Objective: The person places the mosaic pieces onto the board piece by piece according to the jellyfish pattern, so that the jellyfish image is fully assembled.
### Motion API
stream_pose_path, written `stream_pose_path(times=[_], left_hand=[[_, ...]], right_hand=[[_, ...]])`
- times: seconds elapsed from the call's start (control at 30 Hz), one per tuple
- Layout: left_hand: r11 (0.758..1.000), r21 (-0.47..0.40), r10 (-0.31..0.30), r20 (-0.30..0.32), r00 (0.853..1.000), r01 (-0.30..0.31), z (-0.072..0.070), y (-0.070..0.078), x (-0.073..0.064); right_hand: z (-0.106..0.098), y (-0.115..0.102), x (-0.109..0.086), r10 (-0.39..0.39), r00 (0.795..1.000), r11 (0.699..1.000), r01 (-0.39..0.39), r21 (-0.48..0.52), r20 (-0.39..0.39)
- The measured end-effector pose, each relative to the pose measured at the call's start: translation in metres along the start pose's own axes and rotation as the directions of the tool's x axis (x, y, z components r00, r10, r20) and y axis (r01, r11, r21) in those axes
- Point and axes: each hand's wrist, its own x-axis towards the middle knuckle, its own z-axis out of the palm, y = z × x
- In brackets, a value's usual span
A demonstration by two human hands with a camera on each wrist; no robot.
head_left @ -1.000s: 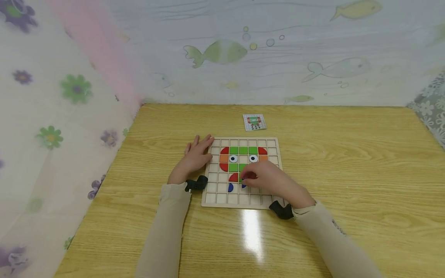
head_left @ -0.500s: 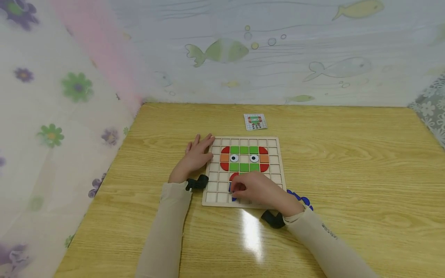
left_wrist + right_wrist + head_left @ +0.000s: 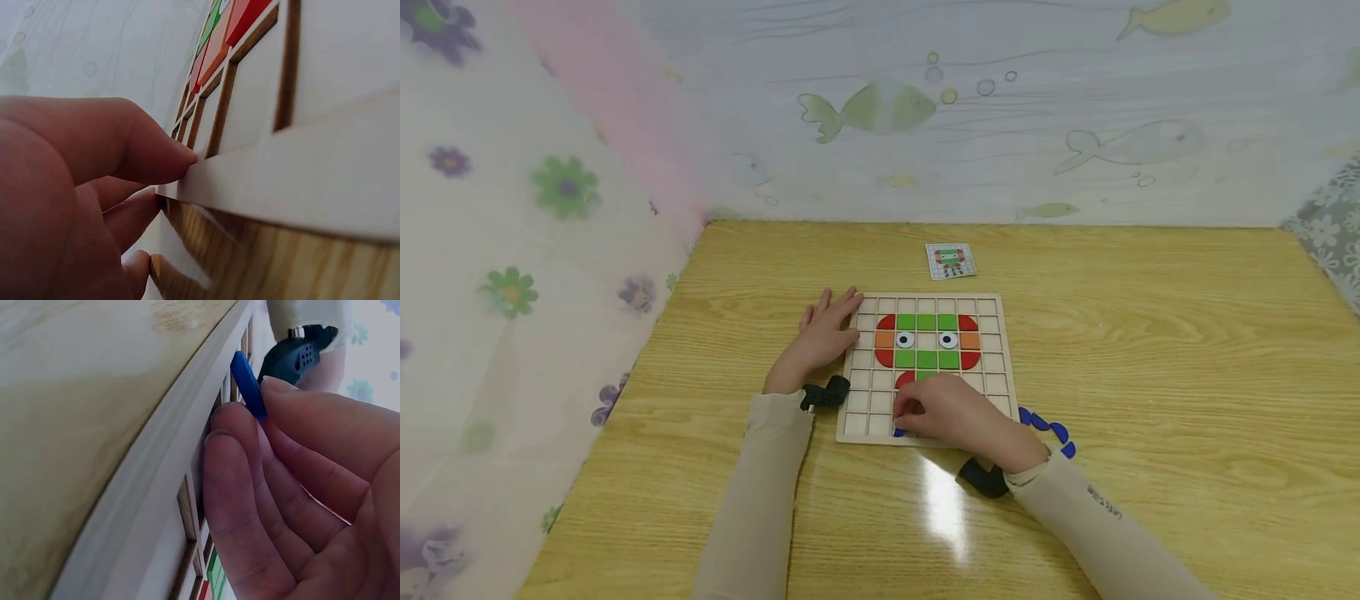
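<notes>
A square wooden grid board [image 3: 857,429] lies on the table, with red, green and orange pieces and two eye pieces [image 3: 905,340] in its cells. My right hand [image 3: 958,412] is over the board's lower middle. Its thumb and fingertips pinch a blue half-round piece [image 3: 247,384], tilted close over the bottom row of cells. At the board's left side, my left hand [image 3: 823,337] touches the rim with its thumb and fingertips, fingers spread. In the left wrist view, the thumb [image 3: 169,156] presses on the board's edge. Part of the board's lower area is hidden under the right hand.
Several blue half-round pieces [image 3: 1049,428] lie on the table to the right of the board, near the right wrist. A small picture card [image 3: 951,261] lies behind the board. Black wrist cameras [image 3: 826,393] sit near the board's sides. A fish-patterned wall stands behind the table.
My right hand has moved left and toward the board's near edge with a blue half-round piece, uncovering the blue pieces on the table. The left hand stays at the rim.
</notes>
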Motion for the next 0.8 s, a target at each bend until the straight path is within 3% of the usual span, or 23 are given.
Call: stream_pose_path(times=[0.63,0.8], left_hand=[[1.000,0.005,-0.006,0.007,1.000,0.006,0.000,0.001,0.000],[1.000,-0.004,-0.004,0.005,1.000,0.004,0.000,0.001,-0.001]], right_hand=[[-0.002,0.001,0.000,0.025,1.000,0.999,-0.025,-0.036,-0.015],[-0.010,0.006,-0.003,0.069,0.997,0.997,-0.071,-0.042,-0.037]])
